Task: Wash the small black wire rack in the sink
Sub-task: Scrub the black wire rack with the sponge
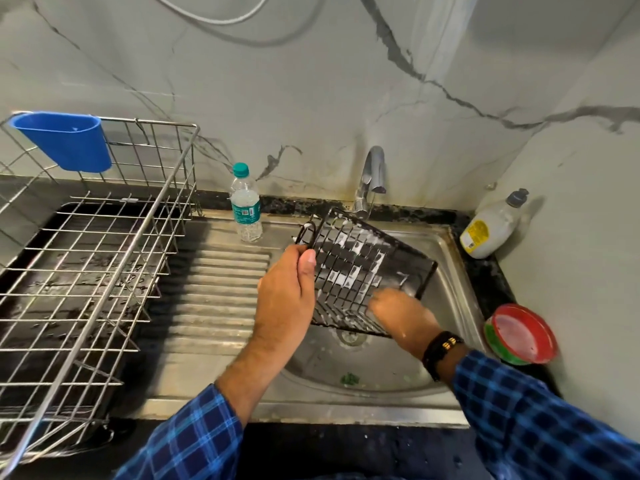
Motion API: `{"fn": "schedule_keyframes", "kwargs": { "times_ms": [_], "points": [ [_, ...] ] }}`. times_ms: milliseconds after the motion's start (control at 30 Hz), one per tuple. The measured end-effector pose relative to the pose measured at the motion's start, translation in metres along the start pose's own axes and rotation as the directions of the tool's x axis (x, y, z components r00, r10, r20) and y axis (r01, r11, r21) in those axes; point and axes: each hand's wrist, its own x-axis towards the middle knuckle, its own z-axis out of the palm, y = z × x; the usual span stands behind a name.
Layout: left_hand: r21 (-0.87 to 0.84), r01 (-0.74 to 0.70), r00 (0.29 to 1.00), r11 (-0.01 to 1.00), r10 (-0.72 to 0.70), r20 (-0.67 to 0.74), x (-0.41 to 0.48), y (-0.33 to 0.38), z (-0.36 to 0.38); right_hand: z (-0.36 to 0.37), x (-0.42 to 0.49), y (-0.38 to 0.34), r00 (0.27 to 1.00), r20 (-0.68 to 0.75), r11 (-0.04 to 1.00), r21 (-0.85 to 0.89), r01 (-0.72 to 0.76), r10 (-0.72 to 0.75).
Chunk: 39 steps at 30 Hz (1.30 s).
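Overhead: left hand (282,289) grips soapy black wire-grid rack (360,268); right hand (401,315) rubs it.

Water bottle (245,202) stands beside steel dish rack (104,258).

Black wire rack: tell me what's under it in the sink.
Below the soapy black wire rack the sink drain shows, partly covered by its lower edge. Green scraps lie nearer. The basin behind the mesh is mostly hidden.
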Motion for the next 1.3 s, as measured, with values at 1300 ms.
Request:
{"fn": "schedule_keyframes", "kwargs": {
  "times_ms": [1300],
  "points": [
    [-0.050, 0.085, 0.991, 0.995, -0.089, -0.103, 0.023, -0.042, -0.015, -0.046, 0.025, -0.011, 0.937, 0.069, 0.899, 0.265, -0.349, 0.343]
  ]
}}
